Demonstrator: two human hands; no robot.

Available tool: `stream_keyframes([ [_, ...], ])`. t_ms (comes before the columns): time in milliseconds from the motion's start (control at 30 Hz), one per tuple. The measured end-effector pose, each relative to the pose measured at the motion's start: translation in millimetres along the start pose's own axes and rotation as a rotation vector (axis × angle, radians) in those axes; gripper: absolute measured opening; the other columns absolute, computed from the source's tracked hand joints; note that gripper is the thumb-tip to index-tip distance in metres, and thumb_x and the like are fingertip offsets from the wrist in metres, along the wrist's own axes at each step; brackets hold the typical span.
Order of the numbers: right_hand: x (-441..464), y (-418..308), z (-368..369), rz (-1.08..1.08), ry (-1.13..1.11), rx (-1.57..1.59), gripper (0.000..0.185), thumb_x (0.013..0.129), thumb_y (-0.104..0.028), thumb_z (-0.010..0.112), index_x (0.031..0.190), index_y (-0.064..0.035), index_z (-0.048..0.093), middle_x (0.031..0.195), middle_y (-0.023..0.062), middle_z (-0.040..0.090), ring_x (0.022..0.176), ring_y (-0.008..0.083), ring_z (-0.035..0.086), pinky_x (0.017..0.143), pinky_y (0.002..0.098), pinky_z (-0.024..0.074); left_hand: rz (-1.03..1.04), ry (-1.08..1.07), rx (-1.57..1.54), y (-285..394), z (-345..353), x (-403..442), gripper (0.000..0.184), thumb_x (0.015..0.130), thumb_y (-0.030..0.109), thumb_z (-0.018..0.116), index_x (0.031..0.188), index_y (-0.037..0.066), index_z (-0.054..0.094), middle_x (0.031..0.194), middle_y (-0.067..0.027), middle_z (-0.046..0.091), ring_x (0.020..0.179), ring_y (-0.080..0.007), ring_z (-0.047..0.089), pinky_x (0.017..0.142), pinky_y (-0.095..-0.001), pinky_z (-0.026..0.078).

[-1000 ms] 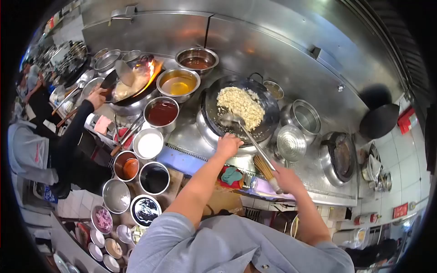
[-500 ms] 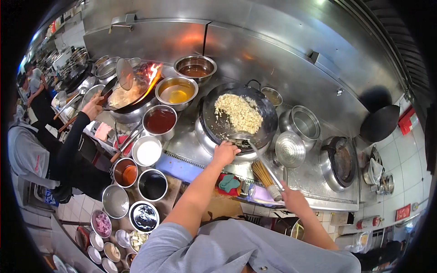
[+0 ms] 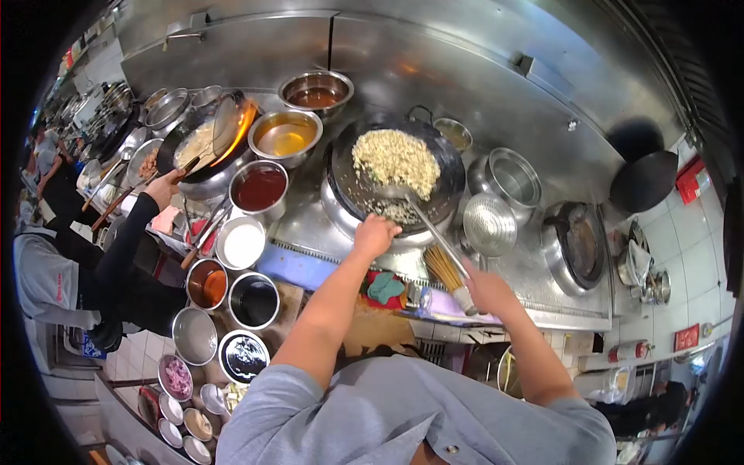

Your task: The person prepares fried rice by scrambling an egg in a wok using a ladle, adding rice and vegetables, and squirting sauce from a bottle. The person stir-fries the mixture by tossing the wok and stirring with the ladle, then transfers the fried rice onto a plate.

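Inside round wok (image 3: 451, 184), crumbly food (image 3: 397, 159)

On your left, 1 co-worker (image 3: 54, 271) grips a flaming wok (image 3: 166, 160); on your right, you have 1 fire extinguisher (image 3: 629, 352)

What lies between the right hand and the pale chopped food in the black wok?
In the head view, a long metal ladle spans it: the right hand grips its handle, which crosses the rim of the black wok toward the pale food.
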State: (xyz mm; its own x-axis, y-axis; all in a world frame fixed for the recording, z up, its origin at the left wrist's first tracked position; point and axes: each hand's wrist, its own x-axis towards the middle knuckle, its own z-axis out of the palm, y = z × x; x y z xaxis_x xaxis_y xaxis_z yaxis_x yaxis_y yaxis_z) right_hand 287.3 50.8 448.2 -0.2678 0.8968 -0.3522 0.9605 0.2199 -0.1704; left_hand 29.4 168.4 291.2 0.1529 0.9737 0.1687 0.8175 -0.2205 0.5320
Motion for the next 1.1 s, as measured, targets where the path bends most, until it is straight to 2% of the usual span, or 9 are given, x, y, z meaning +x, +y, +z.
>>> stream_keyframes([
  [167,110.4,-9.4,35.6,-0.063,0.245,0.103,0.052,0.096,-0.019,0.046,0.144,-0.0093,0.032,0.088,0.0301,0.064,0.083,0.0458,0.064,0.075,0.0540,0.0495,-0.022,-0.079,0.037,2.8,-11.9,1.4,0.033,0.092,0.047,0.054,0.099,0.022,0.074,0.106,0.0012,0.068,0.108,-0.0213,0.056,0.089,-0.0519,0.042],
  [400,-6.8,-11.1,-112.4,0.109,-0.238,-0.167,0.053,0.100,-0.024,0.041,0.151,-0.0206,0.030,0.100,0.0211,0.067,0.092,0.0336,0.067,0.085,0.0473,0.0501,-0.008,0.004,-0.013,-1.4,-1.5,1.1,0.032,0.093,0.043,0.055,0.096,0.018,0.073,0.099,-0.0036,0.066,0.108,-0.0260,0.055,0.087,-0.0473,0.048],
  [500,41.7,-29.9,-98.6,0.060,-0.052,-0.070,0.042,0.098,-0.024,0.043,0.136,-0.0076,0.046,0.101,0.0219,0.067,0.092,0.0397,0.064,0.083,0.0485,0.0493,0.006,-0.028,-0.002,-1.9,-6.0,2.5,0.033,0.093,0.044,0.056,0.096,0.017,0.074,0.101,-0.0070,0.068,0.105,-0.0310,0.056,0.086,-0.0468,0.049],
  [533,71.2,-18.9,-70.8,0.069,0.008,0.031,0.046,0.099,-0.024,0.044,0.144,-0.0151,0.042,0.069,0.0167,0.062,0.048,0.0266,0.058,0.051,0.0428,0.0480,0.010,-0.017,-0.009,-4.1,-5.6,2.5,0.033,0.093,0.044,0.056,0.097,0.016,0.074,0.101,-0.0075,0.068,0.106,-0.0312,0.057,0.085,-0.0473,0.049],
  [633,97.2,53.3,-29.5,-0.257,0.298,-0.096,0.045,0.099,-0.022,0.044,0.144,-0.0154,0.043,0.082,0.0184,0.066,0.047,0.0254,0.057,0.052,0.0398,0.0498,0.001,-0.034,-0.002,-0.9,-9.3,3.1,0.033,0.093,0.044,0.056,0.098,0.016,0.074,0.101,-0.0064,0.067,0.106,-0.0295,0.057,0.086,-0.0465,0.049],
  [700,22.1,-17.2,-125.6,0.098,-0.148,-0.124,0.046,0.099,-0.025,0.045,0.145,-0.0152,0.043,0.099,0.0201,0.068,0.063,0.0302,0.065,0.064,0.0410,0.0533,-0.004,-0.023,-0.002,-0.3,-4.6,3.7,0.033,0.093,0.044,0.056,0.098,0.016,0.074,0.101,-0.0059,0.067,0.106,-0.0289,0.057,0.086,-0.0458,0.050],
  [800,16.9,-29.4,-150.1,0.199,-0.248,-0.206,0.047,0.099,-0.027,0.047,0.144,-0.0140,0.044,0.112,0.0220,0.066,0.089,0.0357,0.067,0.081,0.0434,0.0521,-0.006,0.031,0.029,-3.1,-6.2,1.0,0.034,0.093,0.044,0.056,0.098,0.015,0.074,0.101,-0.0052,0.067,0.106,-0.0282,0.057,0.086,-0.0442,0.050],
  [900,84.5,13.7,-62.1,-0.056,0.110,-0.161,0.046,0.098,-0.026,0.048,0.142,-0.0128,0.046,0.115,0.0236,0.064,0.108,0.0368,0.062,0.093,0.0451,0.0474,0.029,0.045,0.012,-2.9,-5.0,1.1,0.035,0.093,0.044,0.056,0.098,0.014,0.074,0.101,-0.0046,0.067,0.105,-0.0274,0.058,0.086,-0.0432,0.050],
  [1100,3.8,10.8,-119.3,0.126,-0.129,-0.280,0.046,0.099,-0.025,0.044,0.144,-0.0131,0.042,0.121,0.0235,0.061,0.109,0.0390,0.060,0.095,0.0460,0.0460,0.007,0.037,0.012,-3.2,-2.8,1.9,0.034,0.093,0.043,0.057,0.099,0.014,0.074,0.100,-0.0045,0.068,0.105,-0.0271,0.058,0.086,-0.0438,0.050],
])
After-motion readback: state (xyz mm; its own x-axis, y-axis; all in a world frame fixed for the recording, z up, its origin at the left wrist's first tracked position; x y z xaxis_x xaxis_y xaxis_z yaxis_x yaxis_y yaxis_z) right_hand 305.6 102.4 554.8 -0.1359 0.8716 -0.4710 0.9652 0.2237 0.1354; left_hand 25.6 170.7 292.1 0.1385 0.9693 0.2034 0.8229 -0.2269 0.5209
